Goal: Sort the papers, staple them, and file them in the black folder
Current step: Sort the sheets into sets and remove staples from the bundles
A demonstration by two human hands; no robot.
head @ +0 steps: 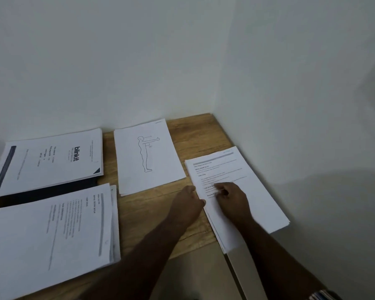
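Four lots of paper are laid out on a wooden table set in a white corner. At the right, a text-printed stack overhangs the table's near-right edge; its left edge is pinched by the left hand, fingers curled, while the right hand is rested on top with fingers bent onto the sheet. Just to the left, at the far middle, a stack topped by a line-drawn standing figure is seen. At the far left, a "blinkit" stack is lying on the black folder. A larger text stack is placed at the near left
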